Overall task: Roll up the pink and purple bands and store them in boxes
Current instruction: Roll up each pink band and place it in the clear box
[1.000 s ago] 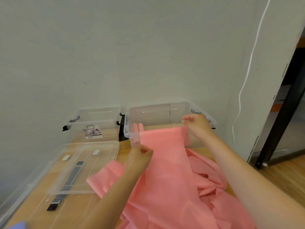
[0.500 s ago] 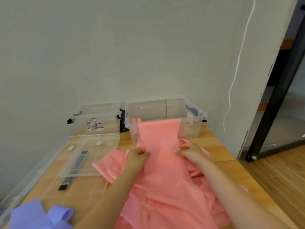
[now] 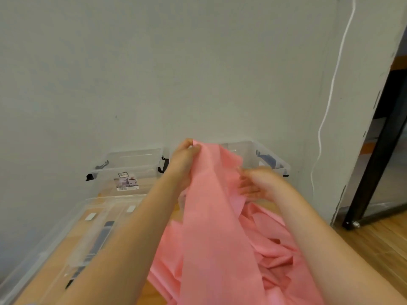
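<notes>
the right-hand clear box point(image 3: 272, 158) is mostly covered by the raised pink band point(image 3: 220, 216) and both hands, so its contents cannot be determined. the band runs off the bottom edge, its far end is unseen, and the fingertips of the right hand point(image 3: 261, 183) are partly buried in its folds. the lid point(image 3: 97, 219) on the table is motion-blurred and cut by the left forearm, and the label point(image 3: 126, 183) on the left box point(image 3: 130, 164) is too small to read.

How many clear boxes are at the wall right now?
2. One box stands left of the hands, bearing a label; the other box stands right of it, partly hidden behind the pink band.
</notes>
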The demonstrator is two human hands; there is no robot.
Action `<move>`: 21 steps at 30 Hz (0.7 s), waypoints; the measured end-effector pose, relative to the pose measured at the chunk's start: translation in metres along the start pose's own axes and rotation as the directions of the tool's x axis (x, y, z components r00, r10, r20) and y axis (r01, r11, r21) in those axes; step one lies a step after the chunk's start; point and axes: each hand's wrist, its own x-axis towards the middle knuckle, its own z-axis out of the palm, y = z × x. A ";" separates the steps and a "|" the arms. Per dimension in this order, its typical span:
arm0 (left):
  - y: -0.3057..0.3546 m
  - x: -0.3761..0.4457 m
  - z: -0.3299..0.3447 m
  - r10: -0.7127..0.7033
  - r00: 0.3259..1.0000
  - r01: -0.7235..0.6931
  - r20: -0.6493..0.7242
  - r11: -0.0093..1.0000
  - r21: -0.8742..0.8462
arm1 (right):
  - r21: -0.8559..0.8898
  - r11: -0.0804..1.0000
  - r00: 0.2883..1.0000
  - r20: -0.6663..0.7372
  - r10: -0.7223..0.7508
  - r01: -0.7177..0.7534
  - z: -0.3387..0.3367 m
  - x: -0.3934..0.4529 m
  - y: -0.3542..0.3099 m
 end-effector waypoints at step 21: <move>-0.002 0.046 -0.015 -0.064 0.967 0.208 -0.246 0.755 0.622 | -0.251 0.909 0.882 -0.258 -0.394 0.332 0.001 0.046 -0.027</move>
